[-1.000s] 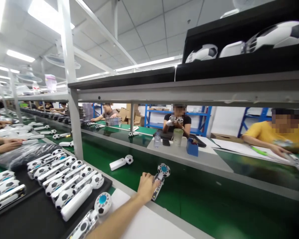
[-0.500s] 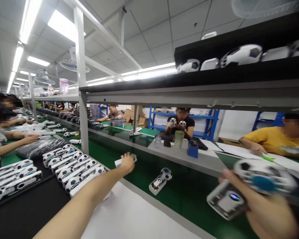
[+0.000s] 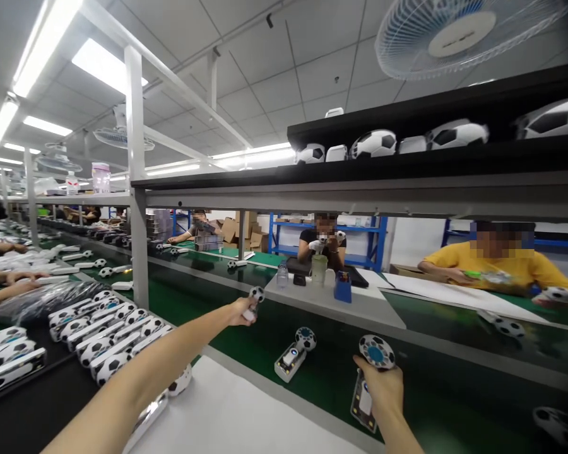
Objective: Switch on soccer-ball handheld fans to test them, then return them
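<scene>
My left hand [image 3: 240, 311], stretched far out over the green belt, has its fingers closed round the white handle of a small football-patterned handheld fan [image 3: 257, 294]. That fan's round head points up. In my right hand [image 3: 385, 386] is another handheld fan [image 3: 377, 352], its black-and-white head with a blue centre above the thumb. Its handle, with a clear-looking casing, hangs below the fingers. Between my hands a third fan [image 3: 291, 360] lies on the belt, its handle display lit. Beneath my left forearm, a further fan [image 3: 178, 382] is partly hidden at the white sheet's edge.
Rows of similar fans [image 3: 111, 331] fill a black tray [image 3: 33, 416] on my left. A white sheet [image 3: 236, 410] covers the bench before me. An overhead shelf [image 3: 265, 197] and its post [image 3: 139, 252] stand close. Co-workers sit across the belt [image 3: 208, 337] and at left.
My left hand has gripped the fan and turned it head-up. My right hand, carrying its fan, has come left and away from me over the belt. The view has shifted right and up.
</scene>
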A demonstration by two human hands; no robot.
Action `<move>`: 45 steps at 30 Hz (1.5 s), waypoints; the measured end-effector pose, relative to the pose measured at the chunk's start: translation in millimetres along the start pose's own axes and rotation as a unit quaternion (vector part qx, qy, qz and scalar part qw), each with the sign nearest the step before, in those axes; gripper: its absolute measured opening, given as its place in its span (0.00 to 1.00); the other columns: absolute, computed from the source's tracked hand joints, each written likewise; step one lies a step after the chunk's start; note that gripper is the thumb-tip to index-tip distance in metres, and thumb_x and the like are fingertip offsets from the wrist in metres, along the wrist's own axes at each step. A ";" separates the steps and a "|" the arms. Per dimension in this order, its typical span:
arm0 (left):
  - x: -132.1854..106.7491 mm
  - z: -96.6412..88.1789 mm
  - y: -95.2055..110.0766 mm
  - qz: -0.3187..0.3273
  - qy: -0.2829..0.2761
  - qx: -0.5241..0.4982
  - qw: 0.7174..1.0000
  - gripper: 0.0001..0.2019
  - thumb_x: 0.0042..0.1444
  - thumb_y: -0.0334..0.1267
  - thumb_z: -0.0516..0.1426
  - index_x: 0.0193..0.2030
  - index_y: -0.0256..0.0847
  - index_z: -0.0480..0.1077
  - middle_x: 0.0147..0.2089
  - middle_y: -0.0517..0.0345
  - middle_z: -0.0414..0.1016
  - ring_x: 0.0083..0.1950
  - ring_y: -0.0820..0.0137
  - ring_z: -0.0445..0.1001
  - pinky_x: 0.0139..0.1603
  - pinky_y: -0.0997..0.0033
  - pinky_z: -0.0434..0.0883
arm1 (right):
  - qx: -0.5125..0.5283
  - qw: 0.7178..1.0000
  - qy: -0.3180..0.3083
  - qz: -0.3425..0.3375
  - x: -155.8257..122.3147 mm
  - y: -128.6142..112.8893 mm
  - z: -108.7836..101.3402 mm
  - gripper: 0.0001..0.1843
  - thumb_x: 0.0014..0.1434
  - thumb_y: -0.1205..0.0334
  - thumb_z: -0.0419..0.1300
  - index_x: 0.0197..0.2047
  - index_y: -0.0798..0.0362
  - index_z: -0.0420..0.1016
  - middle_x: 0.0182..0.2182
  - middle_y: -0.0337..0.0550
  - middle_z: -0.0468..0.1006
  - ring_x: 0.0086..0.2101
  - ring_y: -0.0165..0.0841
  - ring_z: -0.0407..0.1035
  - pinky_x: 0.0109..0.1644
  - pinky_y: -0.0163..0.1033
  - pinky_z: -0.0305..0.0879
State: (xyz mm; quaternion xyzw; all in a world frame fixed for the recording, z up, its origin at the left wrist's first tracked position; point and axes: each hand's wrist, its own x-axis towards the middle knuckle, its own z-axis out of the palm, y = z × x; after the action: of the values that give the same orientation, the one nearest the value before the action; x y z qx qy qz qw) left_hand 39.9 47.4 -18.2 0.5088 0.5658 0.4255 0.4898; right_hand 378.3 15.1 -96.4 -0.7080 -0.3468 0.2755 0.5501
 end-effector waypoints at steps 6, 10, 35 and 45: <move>-63.4 47.5 45.0 0.043 -0.206 -0.237 0.948 0.16 0.66 0.45 0.52 0.53 0.35 0.67 0.42 0.53 0.75 0.30 0.75 0.74 0.22 0.78 0.70 | -0.108 0.989 0.010 -0.097 4.9 29.9 7.7 0.31 0.65 0.62 0.61 0.68 0.53 0.56 0.62 0.54 0.63 0.55 0.47 0.66 0.57 0.56 0.67; -118.2 63.2 53.1 0.081 -0.314 -0.356 0.876 0.19 0.64 0.43 0.47 0.55 0.33 0.65 0.40 0.53 0.74 0.25 0.80 0.72 0.13 0.88 0.62 | -0.157 0.978 -0.003 -0.136 3.8 39.0 9.6 0.23 0.64 0.68 0.61 0.61 0.54 0.65 0.62 0.52 0.63 0.56 0.46 0.65 0.57 0.55 0.66; -184.3 92.6 2.7 0.214 -0.362 -0.196 0.886 0.42 0.61 0.48 0.59 0.73 0.51 0.35 0.36 0.56 0.74 0.29 0.69 0.75 0.31 0.69 0.73 | 0.078 0.889 -0.409 -0.193 -183.4 -137.9 -66.0 0.24 0.66 0.39 0.54 0.41 0.54 0.71 0.33 0.38 0.72 0.33 0.30 0.67 0.34 0.32 0.65; -187.4 89.1 5.2 0.142 -0.384 -0.208 0.888 0.52 0.59 0.46 0.62 0.73 0.54 0.23 0.38 0.55 0.76 0.37 0.65 0.77 0.39 0.65 0.75 | 0.115 0.880 -0.439 -0.140 -180.3 -131.0 -58.8 0.25 0.65 0.36 0.53 0.45 0.52 0.70 0.31 0.38 0.76 0.24 0.32 0.72 0.28 0.35 0.69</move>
State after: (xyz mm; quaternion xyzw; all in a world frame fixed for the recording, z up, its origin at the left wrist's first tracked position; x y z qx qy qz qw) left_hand 129.2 -139.5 -4.5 0.5938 0.1536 0.3694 0.6982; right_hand 289.5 -142.4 46.5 -0.3901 -0.6142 0.5159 0.4522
